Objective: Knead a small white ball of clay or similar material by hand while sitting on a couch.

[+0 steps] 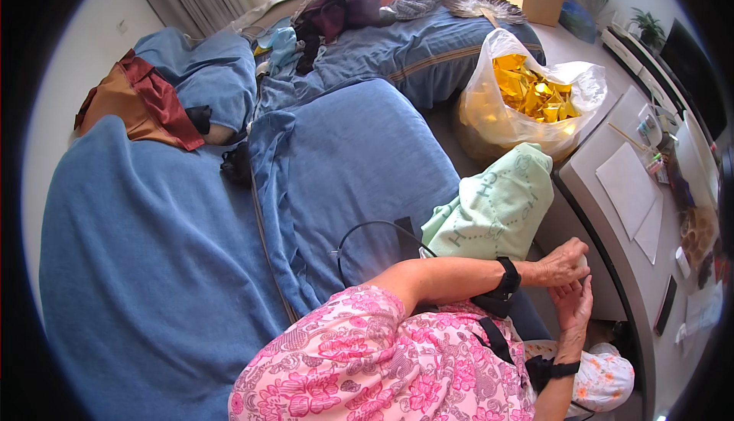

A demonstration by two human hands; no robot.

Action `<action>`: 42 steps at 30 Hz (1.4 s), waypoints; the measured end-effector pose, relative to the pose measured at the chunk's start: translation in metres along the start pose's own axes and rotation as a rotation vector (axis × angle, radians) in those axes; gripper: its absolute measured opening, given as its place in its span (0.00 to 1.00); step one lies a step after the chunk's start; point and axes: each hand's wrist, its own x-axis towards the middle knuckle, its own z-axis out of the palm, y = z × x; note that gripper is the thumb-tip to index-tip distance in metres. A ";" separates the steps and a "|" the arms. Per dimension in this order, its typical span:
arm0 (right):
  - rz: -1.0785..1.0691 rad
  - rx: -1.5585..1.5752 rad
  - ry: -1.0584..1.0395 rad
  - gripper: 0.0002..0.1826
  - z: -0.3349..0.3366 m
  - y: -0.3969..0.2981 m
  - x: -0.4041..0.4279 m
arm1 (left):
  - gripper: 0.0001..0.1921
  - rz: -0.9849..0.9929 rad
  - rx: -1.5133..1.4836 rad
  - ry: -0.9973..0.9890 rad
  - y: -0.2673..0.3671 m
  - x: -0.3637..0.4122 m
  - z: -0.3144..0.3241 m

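Observation:
My left hand (559, 263) is closed around a small whitish object (582, 261), which shows only in part between thumb and fingers. Just below it, my right hand (573, 306) is turned palm up. Its palm looks bare, and its fingertips reach up close to the left hand; whether they touch is hard to tell. Both hands are beside the edge of a grey desk (616, 117). A pale green cloth (493, 203) printed with letters and bear figures lies just beyond my left forearm.
A clear plastic bag (481, 105) full of folded gold foil paper (539, 91) stands past the cloth. White paper sheets (628, 188) and a dark phone-like slab (665, 304) lie on the desk. A blue-covered sofa (166, 237) extends left. A black cable (373, 223) arches near my left elbow.

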 end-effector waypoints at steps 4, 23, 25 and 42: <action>-0.097 0.069 -0.117 0.32 0.019 -0.003 -0.005 | 0.17 0.049 -0.034 -0.076 0.030 -0.008 -0.005; -0.327 -0.094 0.090 0.37 -0.008 -0.009 0.011 | 0.24 -0.529 -0.512 -0.012 0.027 0.005 -0.016; -0.148 -0.030 0.070 0.35 -0.009 -0.003 0.010 | 0.25 -0.362 -0.271 -0.008 0.026 0.002 -0.012; -0.570 -0.068 -0.123 0.37 0.033 -0.013 -0.005 | 0.25 -0.799 -1.021 -0.074 0.035 0.002 -0.022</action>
